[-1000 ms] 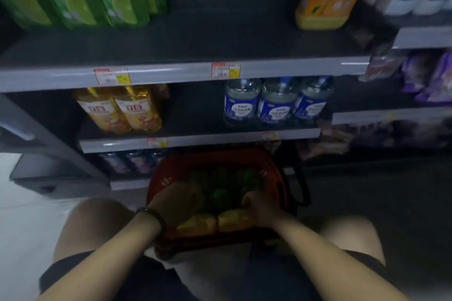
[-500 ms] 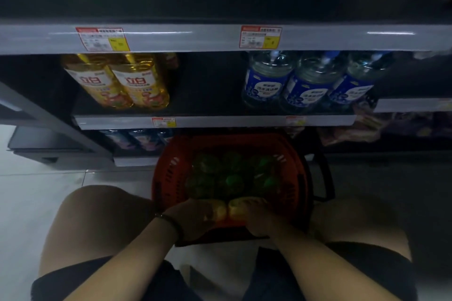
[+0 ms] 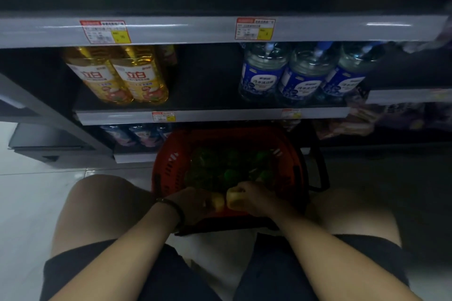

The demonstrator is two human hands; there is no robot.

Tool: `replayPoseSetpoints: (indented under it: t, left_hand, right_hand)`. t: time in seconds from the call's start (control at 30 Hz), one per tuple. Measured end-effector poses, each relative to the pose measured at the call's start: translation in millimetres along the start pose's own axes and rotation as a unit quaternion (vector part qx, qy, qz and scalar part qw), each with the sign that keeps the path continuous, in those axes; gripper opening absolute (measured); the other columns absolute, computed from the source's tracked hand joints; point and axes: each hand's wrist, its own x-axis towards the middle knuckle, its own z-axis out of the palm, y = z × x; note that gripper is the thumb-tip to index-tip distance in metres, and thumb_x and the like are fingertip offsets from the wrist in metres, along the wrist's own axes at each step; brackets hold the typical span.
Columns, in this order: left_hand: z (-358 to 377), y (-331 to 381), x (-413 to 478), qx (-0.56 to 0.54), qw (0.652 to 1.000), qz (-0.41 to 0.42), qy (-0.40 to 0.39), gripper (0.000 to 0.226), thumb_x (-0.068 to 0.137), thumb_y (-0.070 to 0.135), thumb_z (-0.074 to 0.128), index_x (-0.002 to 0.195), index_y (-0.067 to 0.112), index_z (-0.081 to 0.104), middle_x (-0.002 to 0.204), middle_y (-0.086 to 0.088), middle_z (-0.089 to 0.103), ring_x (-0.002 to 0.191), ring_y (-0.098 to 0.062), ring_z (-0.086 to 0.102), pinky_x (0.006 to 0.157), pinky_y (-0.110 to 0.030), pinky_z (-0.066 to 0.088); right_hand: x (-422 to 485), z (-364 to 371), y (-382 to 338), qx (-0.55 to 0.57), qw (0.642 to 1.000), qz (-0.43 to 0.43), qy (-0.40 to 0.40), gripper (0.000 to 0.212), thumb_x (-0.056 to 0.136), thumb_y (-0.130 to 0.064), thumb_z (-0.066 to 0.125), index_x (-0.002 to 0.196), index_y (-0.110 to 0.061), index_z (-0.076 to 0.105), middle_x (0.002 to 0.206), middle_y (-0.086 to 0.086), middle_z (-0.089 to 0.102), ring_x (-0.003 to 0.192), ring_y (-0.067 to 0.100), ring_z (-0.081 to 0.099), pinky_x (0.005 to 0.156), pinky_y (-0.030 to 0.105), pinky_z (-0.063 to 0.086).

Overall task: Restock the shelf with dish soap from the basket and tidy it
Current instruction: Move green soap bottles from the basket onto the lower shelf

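- Basket (image 3: 168,168), red plastic with a dark handle, is sitting on the pale floor (image 3: 36,193) between the person's bare knees.
- Left hand (image 3: 193,204), with a dark wristband (image 3: 175,208) on its wrist, is reaching into the basket's near edge, its fingers curling round a first yellow bottle (image 3: 218,203).
- Right hand (image 3: 254,199) is gripping a second yellow bottle (image 3: 232,199) at the same near edge of the basket. The two bottles are lying just beside each other, almost touching.
- Green-capped bottles (image 3: 230,175) are filling the basket beyond both hands; dim light is hiding their labels.
- Shelf (image 3: 220,115) is standing directly behind the basket.
- Two shelved dish soap bottles (image 3: 117,76), yellow, are standing side by side above the basket's left side.
- Three blue-labelled bottles (image 3: 305,73) are lining up above the basket's right side.
- Price tags (image 3: 163,116) are sitting on the shelf edges above the basket.
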Motion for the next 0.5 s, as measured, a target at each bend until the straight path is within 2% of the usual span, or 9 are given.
replayPoseSetpoints:
  t: [0.07, 0.13, 0.23, 0.33, 0.43, 0.5]
  left_hand:
    - [2.2, 1.0, -0.9, -0.004, 1.0, -0.001, 0.017, 0.047, 0.107, 0.049, 0.05, 0.146, 0.023, 0.052, 0.14, -0.005, 0.061, 0.124, -0.024, 0.062, 0.105, -0.037, 0.05]
    - [6.4, 1.8, -2.4, -0.029, 0.998, 0.005, 0.051, 0.055, 0.103, 0.047, 0.058, 0.151, 0.023, 0.047, 0.146, -0.004, 0.057, 0.131, -0.024, 0.057, 0.109, -0.037, 0.047]
    - [10.5, 5.4, -13.3, -0.061, 0.991, 0.029, 0.115, 0.065, 0.097, 0.043, 0.07, 0.152, 0.021, 0.044, 0.148, -0.001, 0.054, 0.134, -0.021, 0.056, 0.109, -0.036, 0.049]
    - [8.5, 13.4, -24.6, -0.099, 0.979, 0.068, 0.168, 0.077, 0.09, 0.043, 0.078, 0.154, 0.025, 0.039, 0.15, 0.006, 0.052, 0.137, -0.016, 0.054, 0.112, -0.037, 0.048]
    - [-6.3, 34.4, -39.3, -0.108, 0.961, 0.116, 0.225, 0.087, 0.08, 0.049, 0.085, 0.153, 0.035, 0.04, 0.145, 0.021, 0.047, 0.13, 0.0, 0.048, 0.11, -0.029, 0.045]
    - [-19.7, 53.0, -53.6, -0.174, 0.94, 0.149, 0.251, 0.094, 0.072, 0.052, 0.091, 0.151, 0.044, 0.04, 0.143, 0.029, 0.051, 0.129, 0.006, 0.051, 0.106, -0.022, 0.043]
  right_hand:
    - [-21.7, -10.1, -3.1, -0.014, 0.999, -0.018, 0.044, 0.044, 0.101, -0.034, 0.07, 0.143, -0.026, 0.06, 0.149, 0.012, 0.045, 0.134, 0.037, 0.051, 0.107, 0.038, 0.045]
    - [-46.3, -19.9, -7.3, -0.017, 0.995, -0.043, 0.093, 0.038, 0.098, -0.038, 0.073, 0.134, -0.028, 0.066, 0.142, 0.012, 0.042, 0.131, 0.038, 0.05, 0.105, 0.036, 0.042]
    - [-80.2, -36.4, -14.8, -0.008, 0.987, -0.077, 0.141, 0.034, 0.092, -0.056, 0.072, 0.123, -0.042, 0.067, 0.13, 0.003, 0.041, 0.123, 0.033, 0.051, 0.106, 0.041, 0.044]
    - [-113.9, -57.7, -22.9, 0.0, 0.979, -0.11, 0.171, 0.031, 0.093, -0.055, 0.07, 0.123, -0.049, 0.063, 0.127, -0.001, 0.038, 0.122, 0.026, 0.048, 0.107, 0.04, 0.045]
    - [-145.8, -82.9, -34.0, -0.064, 0.96, -0.148, 0.227, 0.032, 0.097, -0.051, 0.066, 0.128, -0.051, 0.059, 0.124, -0.004, 0.047, 0.122, 0.023, 0.045, 0.11, 0.041, 0.038]
    - [-169.6, -104.1, -49.5, -0.096, 0.939, -0.191, 0.269, 0.027, 0.099, -0.047, 0.064, 0.126, -0.048, 0.06, 0.115, -0.016, 0.055, 0.122, 0.019, 0.045, 0.111, 0.046, 0.033]
